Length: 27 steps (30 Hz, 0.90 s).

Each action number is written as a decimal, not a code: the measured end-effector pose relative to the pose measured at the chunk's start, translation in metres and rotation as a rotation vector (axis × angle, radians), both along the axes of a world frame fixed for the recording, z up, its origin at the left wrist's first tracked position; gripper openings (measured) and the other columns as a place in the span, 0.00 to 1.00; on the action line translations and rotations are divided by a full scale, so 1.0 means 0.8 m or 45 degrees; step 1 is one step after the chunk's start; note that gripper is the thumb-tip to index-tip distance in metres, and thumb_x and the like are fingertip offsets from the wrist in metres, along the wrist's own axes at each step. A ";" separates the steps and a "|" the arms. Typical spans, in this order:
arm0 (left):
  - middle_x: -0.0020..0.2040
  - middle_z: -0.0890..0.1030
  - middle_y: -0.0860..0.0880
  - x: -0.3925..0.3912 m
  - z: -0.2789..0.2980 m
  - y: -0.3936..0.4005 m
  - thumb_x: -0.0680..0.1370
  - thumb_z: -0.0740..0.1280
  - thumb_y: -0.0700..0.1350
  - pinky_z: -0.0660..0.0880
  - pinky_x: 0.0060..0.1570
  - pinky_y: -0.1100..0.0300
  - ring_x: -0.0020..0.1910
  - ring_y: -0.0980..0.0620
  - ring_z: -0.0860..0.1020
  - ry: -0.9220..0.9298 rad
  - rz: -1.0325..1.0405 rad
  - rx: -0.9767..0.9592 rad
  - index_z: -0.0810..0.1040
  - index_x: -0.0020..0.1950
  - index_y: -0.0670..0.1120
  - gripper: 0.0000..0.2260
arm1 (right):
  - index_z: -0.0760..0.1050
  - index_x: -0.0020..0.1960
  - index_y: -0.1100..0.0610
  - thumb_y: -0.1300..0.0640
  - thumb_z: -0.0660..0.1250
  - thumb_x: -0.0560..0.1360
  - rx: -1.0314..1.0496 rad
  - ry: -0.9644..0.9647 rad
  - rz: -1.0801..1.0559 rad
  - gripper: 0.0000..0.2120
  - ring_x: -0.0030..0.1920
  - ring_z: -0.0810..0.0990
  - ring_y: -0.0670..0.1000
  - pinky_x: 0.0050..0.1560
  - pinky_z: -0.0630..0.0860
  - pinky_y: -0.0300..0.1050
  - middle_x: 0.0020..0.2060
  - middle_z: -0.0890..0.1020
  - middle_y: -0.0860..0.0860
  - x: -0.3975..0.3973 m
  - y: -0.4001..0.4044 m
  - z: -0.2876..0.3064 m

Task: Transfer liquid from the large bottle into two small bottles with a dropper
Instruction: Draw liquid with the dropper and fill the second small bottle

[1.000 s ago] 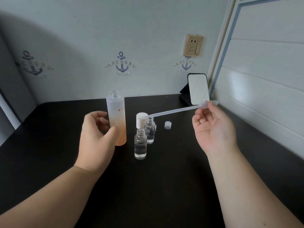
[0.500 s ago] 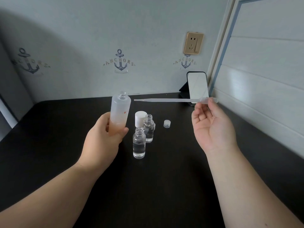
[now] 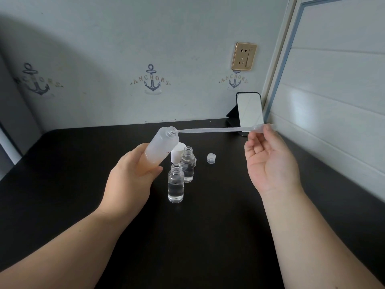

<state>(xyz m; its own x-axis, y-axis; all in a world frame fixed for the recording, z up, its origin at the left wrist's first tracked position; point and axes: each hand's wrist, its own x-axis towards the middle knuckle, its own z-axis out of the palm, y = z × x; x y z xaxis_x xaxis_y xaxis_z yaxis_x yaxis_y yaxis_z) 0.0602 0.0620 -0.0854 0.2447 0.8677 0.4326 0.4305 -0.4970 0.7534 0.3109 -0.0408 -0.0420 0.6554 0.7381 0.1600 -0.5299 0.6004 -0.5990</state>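
My left hand (image 3: 131, 180) grips the large frosted bottle (image 3: 161, 148), lifted off the table and tilted to the right, its open mouth facing the dropper. My right hand (image 3: 268, 161) pinches the bulb of the long clear plastic dropper (image 3: 218, 129), held almost level, with its tip right at the bottle's mouth. Two small clear bottles stand open on the black table: the near one (image 3: 176, 184) and the far one (image 3: 188, 165), both with clear liquid inside.
A white cap (image 3: 177, 153) stands behind the small bottles and a small clear cap (image 3: 211, 158) lies to their right. A small mirror on a stand (image 3: 249, 110) sits at the back right corner. The black table (image 3: 198, 236) meets a wall behind and panelling on the right.
My left hand took the large bottle, lifted it and tilted it to the right. My right hand raised the dropper to level and brought its tip to the bottle's mouth.
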 end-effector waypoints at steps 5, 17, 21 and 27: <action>0.48 0.73 0.68 -0.002 -0.003 0.004 0.75 0.73 0.45 0.64 0.43 0.70 0.51 0.76 0.68 0.042 0.068 0.086 0.72 0.63 0.65 0.22 | 0.84 0.36 0.54 0.62 0.67 0.79 -0.024 -0.048 -0.060 0.15 0.36 0.82 0.47 0.39 0.78 0.39 0.37 0.84 0.50 0.002 -0.002 0.001; 0.58 0.74 0.60 -0.002 -0.007 0.005 0.75 0.74 0.42 0.70 0.60 0.56 0.60 0.54 0.72 0.149 0.065 0.125 0.75 0.70 0.57 0.25 | 0.84 0.39 0.54 0.64 0.70 0.74 -0.095 -0.504 0.061 0.08 0.37 0.81 0.49 0.40 0.77 0.38 0.42 0.86 0.55 -0.021 0.001 -0.003; 0.58 0.75 0.59 -0.002 -0.007 0.004 0.74 0.75 0.41 0.71 0.63 0.52 0.61 0.52 0.72 0.148 0.050 0.138 0.75 0.69 0.57 0.25 | 0.83 0.38 0.51 0.64 0.72 0.73 -0.176 -0.609 0.079 0.09 0.37 0.83 0.50 0.39 0.78 0.39 0.43 0.86 0.58 -0.043 0.008 -0.010; 0.58 0.75 0.58 -0.001 -0.006 0.002 0.74 0.75 0.40 0.71 0.64 0.53 0.61 0.52 0.72 0.157 0.038 0.163 0.76 0.69 0.56 0.26 | 0.84 0.42 0.52 0.60 0.74 0.72 -0.266 -0.730 0.080 0.04 0.41 0.85 0.53 0.44 0.79 0.42 0.46 0.86 0.59 -0.050 0.010 -0.015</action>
<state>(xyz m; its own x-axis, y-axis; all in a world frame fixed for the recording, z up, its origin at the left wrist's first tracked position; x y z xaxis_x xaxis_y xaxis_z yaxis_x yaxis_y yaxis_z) 0.0596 0.0636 -0.0903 0.2775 0.8153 0.5083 0.5319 -0.5709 0.6254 0.2706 -0.0325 -0.0539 0.4623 0.8261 0.3222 -0.1191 0.4179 -0.9007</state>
